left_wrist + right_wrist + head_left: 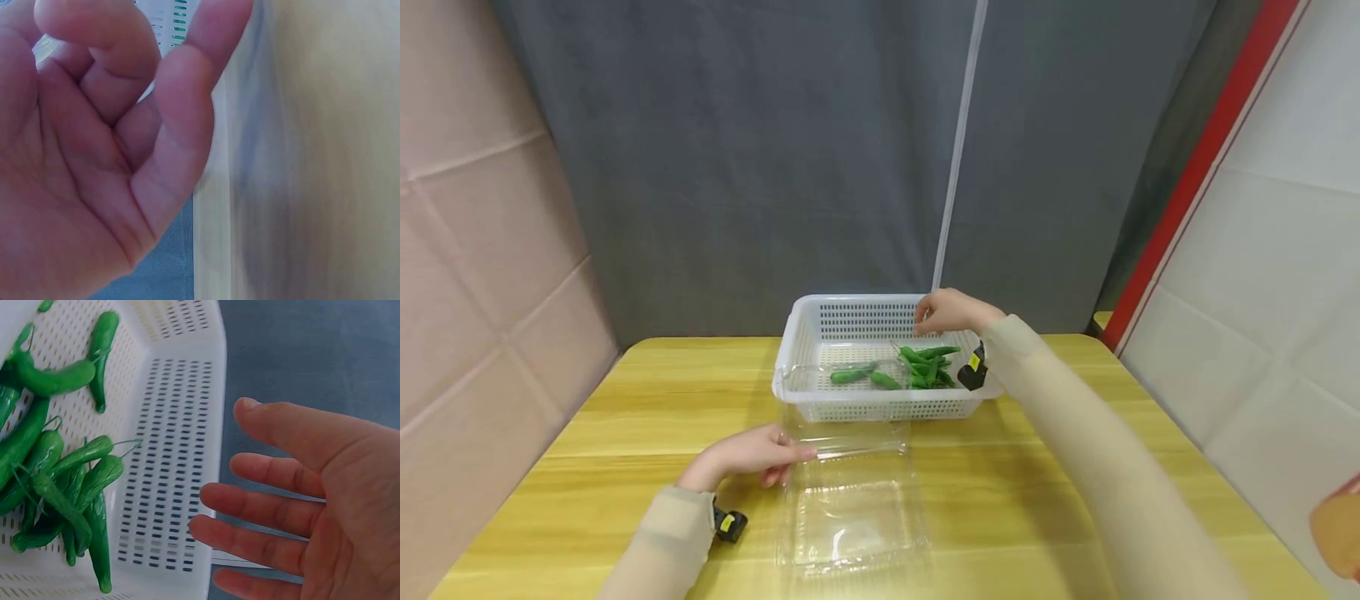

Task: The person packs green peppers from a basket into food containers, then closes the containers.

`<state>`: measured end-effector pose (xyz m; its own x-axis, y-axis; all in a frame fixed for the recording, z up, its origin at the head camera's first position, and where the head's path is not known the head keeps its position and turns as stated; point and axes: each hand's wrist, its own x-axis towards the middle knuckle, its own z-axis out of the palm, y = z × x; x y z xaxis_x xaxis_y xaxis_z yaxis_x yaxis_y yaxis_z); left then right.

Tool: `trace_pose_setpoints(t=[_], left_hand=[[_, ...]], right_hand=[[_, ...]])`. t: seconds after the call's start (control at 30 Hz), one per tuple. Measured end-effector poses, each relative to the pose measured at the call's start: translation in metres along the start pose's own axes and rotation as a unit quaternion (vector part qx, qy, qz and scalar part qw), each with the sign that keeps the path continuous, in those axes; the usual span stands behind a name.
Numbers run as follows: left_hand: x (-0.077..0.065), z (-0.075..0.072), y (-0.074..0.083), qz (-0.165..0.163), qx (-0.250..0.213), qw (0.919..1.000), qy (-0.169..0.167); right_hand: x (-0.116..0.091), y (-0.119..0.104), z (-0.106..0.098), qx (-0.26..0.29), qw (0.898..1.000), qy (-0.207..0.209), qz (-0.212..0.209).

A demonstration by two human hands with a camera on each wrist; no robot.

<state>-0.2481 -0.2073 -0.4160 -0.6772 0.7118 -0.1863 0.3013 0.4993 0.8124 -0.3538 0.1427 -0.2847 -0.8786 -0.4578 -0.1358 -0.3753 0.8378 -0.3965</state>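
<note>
A clear plastic clamshell box (859, 521) stands unfolded on the table, its transparent lid raised in front of the basket's near side. At the box's left edge, near the fold, my left hand (756, 454) pinches the plastic; in the left wrist view that hand (106, 131) has bent fingers, and the grip itself is hidden. Green chili peppers (931, 367) lie heaped in a white perforated basket (805, 329), mostly on its right side. Above the basket's back right part hovers my right hand (951, 312). Its fingers (262, 500) are spread and hold nothing.
The wooden table (662, 400) carries the basket at its far edge. Behind it hangs a dark grey curtain (760, 167). Pale panels flank both sides, and a reddish-orange object (1337, 529) shows at the right edge.
</note>
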Motion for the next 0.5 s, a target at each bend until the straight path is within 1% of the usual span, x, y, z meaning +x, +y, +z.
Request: trace_pose_setpoints(t=[0.17, 0.33, 0.5], left_hand=[[0.000, -0.002, 0.003, 0.001, 0.003, 1.0000, 0.003], [0.000, 0.001, 0.004, -0.001, -0.001, 1.0000, 0.004], [0.001, 0.004, 0.005, -0.003, -0.004, 1.0000, 0.007]], right_hand=[[0.014, -0.001, 0.005, -0.016, 1.000, 0.002, 0.020], [0.024, 0.000, 0.012, -0.023, 0.999, -0.009, 0.041], [0.032, 0.003, 0.015, -0.033, 0.999, -0.005, 0.040]])
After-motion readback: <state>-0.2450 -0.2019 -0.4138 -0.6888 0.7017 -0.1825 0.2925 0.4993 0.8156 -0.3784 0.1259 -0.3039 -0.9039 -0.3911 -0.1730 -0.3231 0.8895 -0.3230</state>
